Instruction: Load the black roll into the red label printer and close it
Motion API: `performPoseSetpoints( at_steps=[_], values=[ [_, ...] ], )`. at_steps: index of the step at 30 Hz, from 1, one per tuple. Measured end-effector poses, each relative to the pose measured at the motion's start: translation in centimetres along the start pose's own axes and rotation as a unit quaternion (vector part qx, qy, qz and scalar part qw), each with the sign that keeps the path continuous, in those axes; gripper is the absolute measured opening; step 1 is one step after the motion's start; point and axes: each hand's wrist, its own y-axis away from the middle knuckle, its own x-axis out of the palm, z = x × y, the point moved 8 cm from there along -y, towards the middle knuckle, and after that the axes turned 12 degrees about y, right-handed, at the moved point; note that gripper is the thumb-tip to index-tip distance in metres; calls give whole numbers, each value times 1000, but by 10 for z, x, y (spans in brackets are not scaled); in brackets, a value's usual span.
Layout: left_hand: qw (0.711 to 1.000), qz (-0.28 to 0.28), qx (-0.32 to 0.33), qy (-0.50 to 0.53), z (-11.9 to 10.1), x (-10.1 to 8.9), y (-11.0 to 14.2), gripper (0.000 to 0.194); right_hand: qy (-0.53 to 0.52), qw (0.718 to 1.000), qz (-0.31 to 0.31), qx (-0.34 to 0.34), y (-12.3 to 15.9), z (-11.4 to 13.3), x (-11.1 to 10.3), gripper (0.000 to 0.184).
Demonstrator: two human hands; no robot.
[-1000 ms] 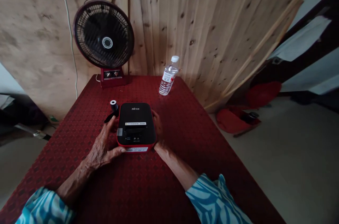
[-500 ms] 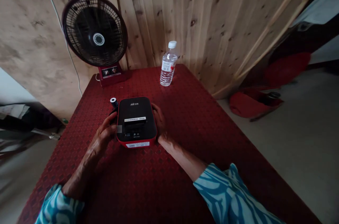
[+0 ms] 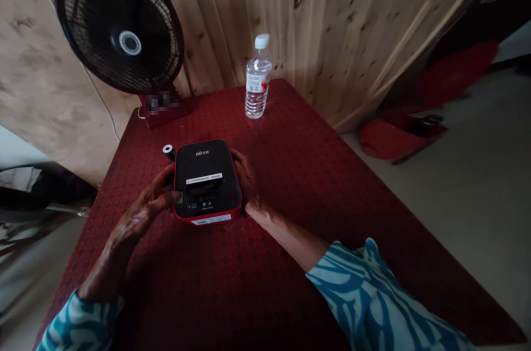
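A small black box-shaped device with a red base [image 3: 206,181] sits on the red patterned tablecloth [image 3: 265,262]. My left hand [image 3: 151,202] grips its left side, thumb on the front corner. My right hand [image 3: 248,182] presses against its right side, fingers curled round the edge. A small black roll with a white end [image 3: 168,150] lies just behind the device's left rear corner.
A dark table fan [image 3: 120,36] stands at the table's back left. A clear water bottle [image 3: 257,77] stands at the back, right of centre. Wooden boards lean behind. Red cushions [image 3: 398,132] lie on the floor to the right.
My left hand has closed in on the device's left side, the thumb shifting from the front edge to the corner. The view has moved closer and tilted. The device stays on the table.
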Motion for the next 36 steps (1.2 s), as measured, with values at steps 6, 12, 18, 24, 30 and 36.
performPoseSetpoints(
  at_steps=[6, 12, 18, 24, 30, 36],
  values=[
    [998, 5, 12, 65, 6, 1, -4, 82, 19, 1000, 12, 22, 2, 7, -1, 35],
    [998, -28, 33, 39, 7, -3, -3, 81, 36, 999, 12, 2, 3, 15, -2, 39],
    [999, -15, 17, 35, 9, 0, 0, 83, 40, 999, 18, -13, 3, 18, -1, 40],
    [998, -24, 45, -25, -3, -5, 6, 74, 27, 999, 7, -20, 1, 16, 1, 39],
    [923, -72, 185, -330, -66, 6, 4, 44, 28, 999, 14, -42, 0, 17, 4, 38],
    [836, 113, 196, -500, -70, 75, -47, 20, 41, 998, 14, -55, -3, 19, 6, 36]
  ],
)
